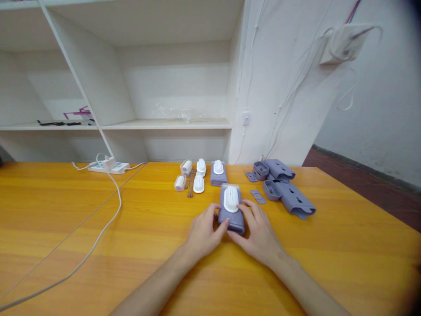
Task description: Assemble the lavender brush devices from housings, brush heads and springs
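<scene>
A purple-grey plastic housing [231, 217] lies on the table in front of me, with a white ribbed oval piece [231, 199] on its upper face. My left hand [203, 229] holds the housing's left side, thumb at the near edge. On the other side, my right hand [261, 230] grips it with fingers by the white piece and thumb near the front. Just behind stands a similar purple-grey housing [219, 181] carrying its own white oval piece [218, 167]. The underside of the held housing is hidden.
Left of the housings are two loose white oval pieces [198, 184], white cylinders [180, 183] and coil springs [190, 184]. To the right lie purple-grey shells [297, 201], small cups [272, 190] and flat plates [258, 196]. A power strip [110, 166] trails a cable [108, 228] across the table's left.
</scene>
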{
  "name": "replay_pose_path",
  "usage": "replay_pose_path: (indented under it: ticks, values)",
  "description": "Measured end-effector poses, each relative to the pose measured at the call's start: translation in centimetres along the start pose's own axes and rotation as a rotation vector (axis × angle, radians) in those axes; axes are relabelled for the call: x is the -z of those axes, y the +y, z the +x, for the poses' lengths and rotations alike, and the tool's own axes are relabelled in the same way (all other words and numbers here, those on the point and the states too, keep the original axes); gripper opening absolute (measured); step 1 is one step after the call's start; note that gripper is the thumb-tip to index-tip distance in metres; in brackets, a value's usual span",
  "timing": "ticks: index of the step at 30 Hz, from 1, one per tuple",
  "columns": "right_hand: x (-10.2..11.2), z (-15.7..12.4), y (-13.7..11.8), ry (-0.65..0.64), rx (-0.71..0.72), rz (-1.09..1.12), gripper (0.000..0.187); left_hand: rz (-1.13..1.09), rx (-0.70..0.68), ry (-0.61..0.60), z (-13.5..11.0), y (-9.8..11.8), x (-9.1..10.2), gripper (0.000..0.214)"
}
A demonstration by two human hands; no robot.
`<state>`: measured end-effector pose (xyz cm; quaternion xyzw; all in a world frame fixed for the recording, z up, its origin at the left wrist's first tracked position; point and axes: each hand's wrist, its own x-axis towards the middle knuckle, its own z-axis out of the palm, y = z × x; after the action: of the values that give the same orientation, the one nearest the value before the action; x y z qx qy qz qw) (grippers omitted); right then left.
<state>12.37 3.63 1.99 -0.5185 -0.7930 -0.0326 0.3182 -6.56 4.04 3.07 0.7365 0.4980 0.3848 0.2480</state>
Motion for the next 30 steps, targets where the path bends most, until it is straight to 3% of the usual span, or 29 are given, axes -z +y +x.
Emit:
replay_pose_path:
  ticks: [4,8,17,26,30]
  values:
    - [-0.1,0.1,0.4,0.049,0.045,-0.011,0.054,-0.044,-0.111,-0.059,-0.1,0.4,0.1,0.033]
    - [0.3,0.2,0.0,-0.005,0.075,0.008,0.06,-0.062,-0.175,-0.1,0.1,0.3,0.2,0.032]
    - [1.0,-0.1,-2.5,-0.036,0.111,-0.236,0.031,-0.094,-0.194,-0.168,0.3,-0.1,0.6,0.036]
    - [1.1,-0.6,-3.7,-0.047,0.096,-0.431,0.023,-0.246,-0.142,-0.208,0.2,0.0,0.2,0.039]
    - [0.7,-0.7,-2.7,-0.015,0.069,-0.444,0.026,-0.149,-0.204,-0.193,0.0,0.0,0.1,0.049]
